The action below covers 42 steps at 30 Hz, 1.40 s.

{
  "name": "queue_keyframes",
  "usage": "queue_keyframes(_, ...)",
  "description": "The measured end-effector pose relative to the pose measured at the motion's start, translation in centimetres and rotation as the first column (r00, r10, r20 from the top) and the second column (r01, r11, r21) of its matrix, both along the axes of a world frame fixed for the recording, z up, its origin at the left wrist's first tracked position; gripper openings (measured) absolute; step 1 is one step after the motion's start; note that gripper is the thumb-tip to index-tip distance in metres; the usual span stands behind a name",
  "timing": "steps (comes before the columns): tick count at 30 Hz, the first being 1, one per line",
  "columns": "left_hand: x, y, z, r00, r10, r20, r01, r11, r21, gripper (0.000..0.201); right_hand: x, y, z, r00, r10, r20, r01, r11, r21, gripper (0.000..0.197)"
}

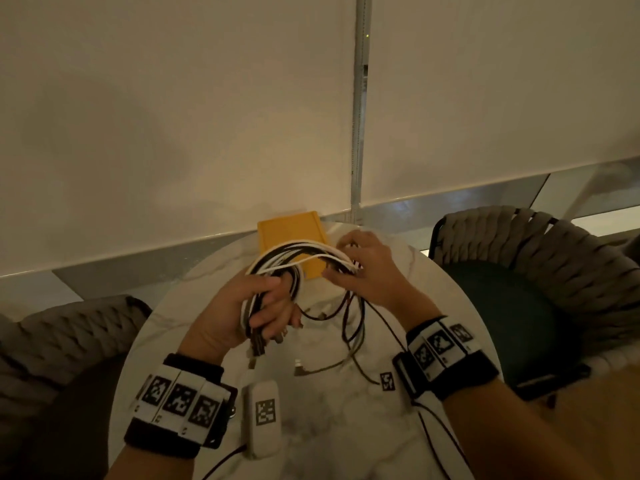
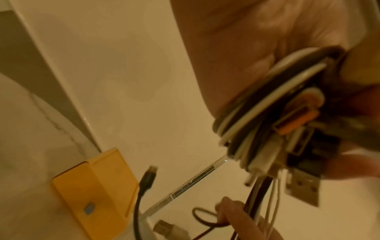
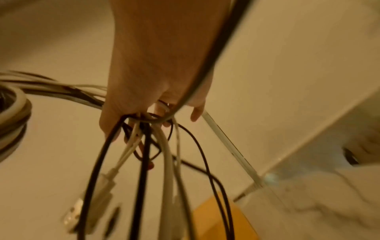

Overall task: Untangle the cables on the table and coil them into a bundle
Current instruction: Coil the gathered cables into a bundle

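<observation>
A coil of black and white cables [image 1: 291, 258] arches above the round marble table [image 1: 311, 420]. My left hand [image 1: 256, 306] grips the coil's left side, with several USB plugs [image 2: 296, 142] sticking out below the fist. My right hand [image 1: 360, 268] pinches the coil's right side, and loose cable ends [image 3: 168, 162] hang down from its fingers [image 3: 197, 112]. Some loose ends [image 1: 349, 341] trail on the table under the hands. The coil [image 2: 267, 97] is pressed against my left palm in the left wrist view.
A yellow box [image 1: 294, 237] lies at the table's far edge by the wall, behind the coil. A white device with a printed marker [image 1: 263, 417] lies near my left wrist. Woven chairs stand at the left [image 1: 62, 341] and right [image 1: 540, 271].
</observation>
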<state>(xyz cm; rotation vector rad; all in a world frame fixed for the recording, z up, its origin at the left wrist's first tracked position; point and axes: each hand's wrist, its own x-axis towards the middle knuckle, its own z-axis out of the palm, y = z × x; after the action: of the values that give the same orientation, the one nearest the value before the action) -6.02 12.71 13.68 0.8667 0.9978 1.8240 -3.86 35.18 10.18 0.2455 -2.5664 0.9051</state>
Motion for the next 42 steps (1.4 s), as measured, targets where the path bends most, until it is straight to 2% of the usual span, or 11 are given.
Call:
queue_keyframes(4, -0.8, -0.9, -2.0, 0.953, 0.208, 0.218, -0.23, 0.97, 0.081, 0.023, 1.1, 0.7, -1.1, 0.975, 0.167, 0.149, -0.111, 0.939, -0.326, 0.03)
queue_keyframes(9, -1.0, -2.5, -3.3, 0.666, 0.675, 0.318, -0.682, 0.724, -0.109, 0.033, 2.2, 2.6, -1.1, 0.995, 0.034, 0.089, 0.006, 0.911, -0.412, 0.008)
queue_keyframes(16, -1.6, -2.3, -3.2, 0.452, 0.844, 0.289, -0.814, 0.522, -0.253, 0.041, 3.3, 4.0, -3.8, 0.934, 0.145, 0.326, 0.306, 0.146, -0.941, 0.022)
queue_keyframes(20, -1.0, -1.1, -3.6, 0.48, 0.841, 0.25, -0.796, 0.537, -0.277, 0.043, 3.9, 3.5, -7.5, 0.778, 0.022, 0.628, 0.622, 0.114, -0.774, 0.027)
queue_keyframes(25, -0.5, 0.0, -5.1, 0.451, 0.855, 0.257, -0.792, 0.516, -0.327, 0.047, 4.7, 2.3, -10.5, 0.69, -0.026, 0.723, 0.706, -0.194, -0.681, 0.038)
queue_keyframes(27, -0.5, 0.1, -5.8, 0.456, 0.867, 0.2, -0.783, 0.497, -0.373, 0.044, 4.4, 1.8, -10.3, 0.659, -0.081, 0.748, 0.747, -0.048, -0.663, 0.032)
queue_keyframes(29, -0.3, 0.2, -6.1, 0.541, 0.838, 0.069, -0.739, 0.513, -0.437, 0.04, 4.1, 1.3, -9.0, 0.687, -0.089, 0.721, 0.689, 0.398, -0.606, 0.016)
queue_keyframes(31, 0.1, 0.3, -6.1, 0.68, 0.73, -0.066, -0.659, 0.57, -0.49, 0.039, 3.3, 1.0, -7.1, 0.766, 0.214, 0.606, 0.414, 0.558, -0.719, 0.009)
queue_keyframes(35, 1.0, 0.3, -5.8, 0.83, 0.545, -0.116, -0.522, 0.688, -0.504, 0.044, 1.9, 2.2, -4.1, 0.711, 0.552, 0.436, 0.265, 0.365, -0.893, 0.031)
queue_keyframes(38, 1.1, 0.1, -5.2, 0.828, 0.548, -0.117, -0.528, 0.693, -0.49, 0.042, -0.5, 4.2, -4.2, 0.827, 0.21, 0.521, 0.427, 0.369, -0.826, 0.02)
queue_keyframes(42, 0.7, -1.1, -4.9, 0.776, 0.623, -0.098, -0.584, 0.65, -0.486, 0.045, -1.2, 7.1, -4.6, 0.868, 0.053, 0.494, 0.497, -0.068, -0.865, 0.027)
